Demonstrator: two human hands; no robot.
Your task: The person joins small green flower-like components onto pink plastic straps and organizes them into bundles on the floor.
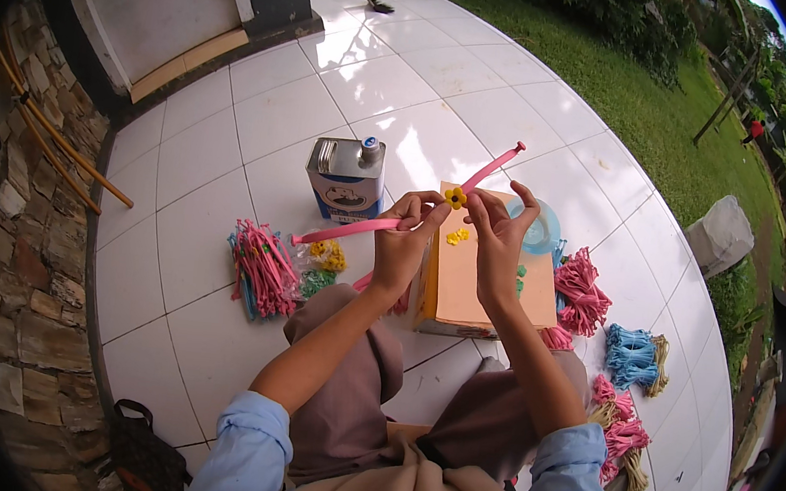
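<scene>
A long pink strap (347, 232) with a yellow flower (455, 198) on it is held up between my hands, over the near box. My left hand (400, 246) is closed round the strap, with thumb and fingertips at the flower's left side. Its near end sticks out to the left. At the flower's right side, my right hand (499, 242) pinches the strap with thumb and index finger, other fingers raised. The strap's knobbed far end points up and right. Below lies a peach-coloured sheet (469, 295) on the box, carrying loose yellow flowers (457, 237) and small green pieces (519, 279).
A blue and white metal can (346, 184) stands beyond my left hand. Bundles of pink straps (263, 266) and bagged yellow flowers (327, 255) lie to the left. A translucent blue round item (543, 230), more pink bundles (581, 292) and blue bundles (630, 356) are on the right.
</scene>
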